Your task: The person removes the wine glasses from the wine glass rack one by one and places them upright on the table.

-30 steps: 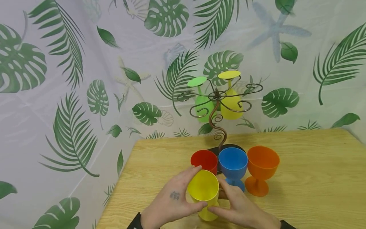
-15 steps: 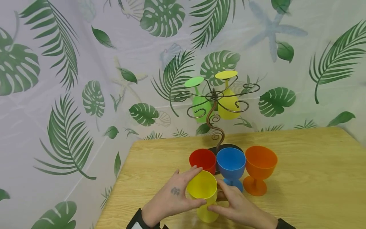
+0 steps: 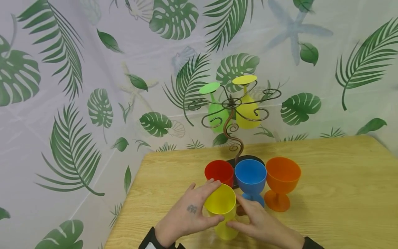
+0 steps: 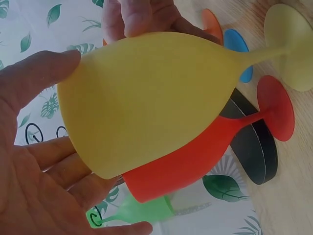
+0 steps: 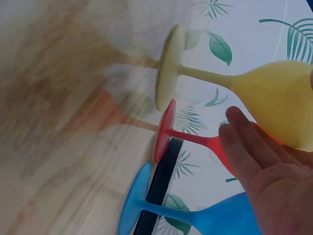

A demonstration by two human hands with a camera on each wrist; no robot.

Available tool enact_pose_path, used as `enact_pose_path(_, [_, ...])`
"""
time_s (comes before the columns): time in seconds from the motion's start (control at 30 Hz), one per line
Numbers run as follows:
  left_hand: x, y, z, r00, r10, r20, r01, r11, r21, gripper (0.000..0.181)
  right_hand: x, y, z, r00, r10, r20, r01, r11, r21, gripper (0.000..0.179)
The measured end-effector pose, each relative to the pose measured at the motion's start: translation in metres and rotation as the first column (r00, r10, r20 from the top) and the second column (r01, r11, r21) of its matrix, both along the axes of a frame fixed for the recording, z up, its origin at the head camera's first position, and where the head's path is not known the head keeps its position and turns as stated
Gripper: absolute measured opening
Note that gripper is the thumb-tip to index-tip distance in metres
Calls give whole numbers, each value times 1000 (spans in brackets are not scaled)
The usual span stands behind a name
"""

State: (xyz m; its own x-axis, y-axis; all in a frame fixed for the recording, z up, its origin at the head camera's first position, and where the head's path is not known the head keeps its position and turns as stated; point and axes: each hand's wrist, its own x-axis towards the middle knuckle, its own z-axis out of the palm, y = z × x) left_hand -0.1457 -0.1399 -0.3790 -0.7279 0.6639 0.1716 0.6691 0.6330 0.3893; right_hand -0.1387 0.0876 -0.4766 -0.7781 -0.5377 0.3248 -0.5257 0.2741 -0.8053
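Observation:
A yellow goblet [image 3: 221, 201] stands upright on the table near the front, its mouth facing up. My left hand [image 3: 190, 215] grips it at the rim, thumb on the near side and fingers at the far left. On the other side of the bowl, my right hand [image 3: 260, 221] holds it between thumb and fingers. In the left wrist view the goblet's round foot [image 4: 293, 49] shows on the wood. Just behind is a red goblet [image 3: 215, 170], partly hidden by my left fingers. A blue goblet [image 3: 250, 173] and an orange goblet [image 3: 283, 176] stand to its right.
Behind the row rises a curly metal stemware rack [image 3: 238, 142] on a black base [image 4: 266, 156]. From its arms hang a green goblet [image 3: 215, 111] and another yellow goblet [image 3: 247, 112], upside down. A leaf-print cloth [image 3: 130, 52] backs the wooden table [image 3: 335, 180].
The head view has shifted slightly, moving the scene a little to the left. Both hands keep their hold on the yellow goblet, which stays in place.

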Motion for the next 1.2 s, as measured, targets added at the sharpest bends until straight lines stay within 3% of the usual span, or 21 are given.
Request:
enact_pose_path(0.2, [2, 2, 0, 1000, 3, -3, -3, 1000, -11, 73, 4, 11, 13, 1000, -5, 18, 3, 995, 100, 60])
enact_pose_path(0.3, [3, 4, 3, 1000, -1, -4, 1, 1000, -7, 71, 6, 21, 27, 997, -40, -68, 48, 990, 132, 50])
enact_pose_path(0.47, [5, 4, 10, 1000, -15, 2, 15, 1000, -17, 71, 12, 42, 50, 965, -98, -244, 113, 993, 47, 24])
enact_pose_path(0.63, [-1, 7, 26, 998, -54, -32, 54, 999, 5, 70, 13, 78, 73, 934, -208, -291, 213, 977, -16, 22])
enact_pose_path(0.8, [-14, 13, 45, 996, -85, -25, 86, 996, 24, 71, 6, 107, 92, 875, -332, -351, 353, 935, -3, 23])
enact_pose_path(1.0, [-38, 31, 61, 995, -101, 16, 101, 994, 29, 73, -15, 125, 113, 836, -360, -415, 403, 915, 18, 38])
enact_pose_path(1.13, [-56, 48, 69, 990, -138, 10, 137, 989, 50, 75, -37, 132, 127, 833, -345, -433, 415, 907, 75, 55])
enact_pose_path(1.2, [-65, 56, 72, 989, -148, 19, 147, 988, 53, 76, -49, 136, 132, 846, -325, -422, 407, 906, 117, 60])
